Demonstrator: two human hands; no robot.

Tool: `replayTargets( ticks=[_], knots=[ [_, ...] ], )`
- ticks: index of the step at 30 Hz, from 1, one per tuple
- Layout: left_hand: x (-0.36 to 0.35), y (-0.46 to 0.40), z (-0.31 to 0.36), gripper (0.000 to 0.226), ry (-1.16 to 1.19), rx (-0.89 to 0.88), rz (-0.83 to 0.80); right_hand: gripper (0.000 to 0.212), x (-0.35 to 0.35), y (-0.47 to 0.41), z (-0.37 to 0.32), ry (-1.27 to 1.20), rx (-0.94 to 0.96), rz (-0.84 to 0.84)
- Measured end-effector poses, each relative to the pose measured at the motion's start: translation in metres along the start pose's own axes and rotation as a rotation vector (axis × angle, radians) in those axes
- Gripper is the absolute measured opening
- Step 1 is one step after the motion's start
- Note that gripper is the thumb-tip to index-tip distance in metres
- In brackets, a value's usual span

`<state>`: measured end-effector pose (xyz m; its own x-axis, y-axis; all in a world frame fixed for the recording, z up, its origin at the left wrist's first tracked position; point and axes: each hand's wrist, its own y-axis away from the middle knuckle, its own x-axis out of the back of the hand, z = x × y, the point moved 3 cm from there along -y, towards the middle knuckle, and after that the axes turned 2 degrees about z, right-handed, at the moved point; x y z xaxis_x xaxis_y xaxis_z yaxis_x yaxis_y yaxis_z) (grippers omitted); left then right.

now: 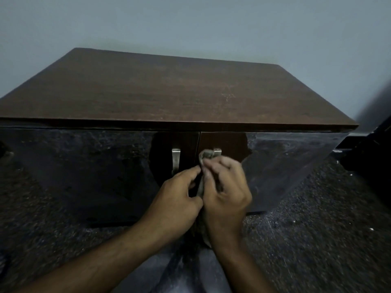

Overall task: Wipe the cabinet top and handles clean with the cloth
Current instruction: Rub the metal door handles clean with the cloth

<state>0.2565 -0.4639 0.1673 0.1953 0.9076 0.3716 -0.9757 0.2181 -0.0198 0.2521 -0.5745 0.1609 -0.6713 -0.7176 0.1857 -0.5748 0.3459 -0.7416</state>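
Observation:
A low cabinet with a brown wooden top point(169, 89) stands against the wall, its two dark glossy doors facing me. Each door carries a metal handle near the middle seam: the left handle point(176, 158) is bare, the right handle point(218, 152) shows only at its upper end. A crumpled grey cloth point(205, 155) lies over the right handle. My right hand point(225, 187) grips this cloth against the handle and looks blurred. My left hand point(177, 199) pinches the cloth's hanging lower part just left of the right hand.
The cabinet stands on a dark speckled floor point(317, 229). A dark object point(372, 153) stands at the right edge beside the cabinet. A plain pale wall point(190, 24) rises behind. My legs show at the bottom middle.

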Motion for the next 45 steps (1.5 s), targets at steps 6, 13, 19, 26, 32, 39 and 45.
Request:
replayTargets(
  ticks=[6, 13, 19, 26, 32, 39, 45],
  knots=[
    [0.004, 0.005, 0.001, 0.073, -0.047, 0.022, -0.021, 0.016, 0.002, 0.007, 0.003, 0.078, 0.073, 0.042],
    [0.012, 0.014, -0.004, 0.074, -0.061, 0.046, -0.067, 0.014, -0.001, 0.013, 0.011, 0.142, 0.143, 0.013],
    [0.021, 0.019, -0.004, 0.072, -0.068, 0.046, -0.063, 0.014, 0.005, 0.002, -0.001, 0.099, 0.042, 0.069],
    [0.021, 0.018, -0.003, 0.071, -0.099, 0.041, -0.083, 0.015, 0.008, 0.023, 0.017, 0.112, -0.097, 0.024],
    [0.019, 0.02, -0.016, 0.066, -0.239, 0.146, -0.197, 0.012, 0.017, 0.006, 0.011, -0.14, -0.58, -0.012],
    [0.017, 0.019, -0.017, 0.007, 0.031, 0.387, -0.143, 0.013, 0.022, -0.017, -0.01, -0.751, -1.133, -0.07],
    [0.024, 0.013, -0.005, 0.008, 0.19, 0.264, 0.013, 0.02, 0.033, 0.048, 0.041, -0.503, -1.432, -0.456]
  ],
)
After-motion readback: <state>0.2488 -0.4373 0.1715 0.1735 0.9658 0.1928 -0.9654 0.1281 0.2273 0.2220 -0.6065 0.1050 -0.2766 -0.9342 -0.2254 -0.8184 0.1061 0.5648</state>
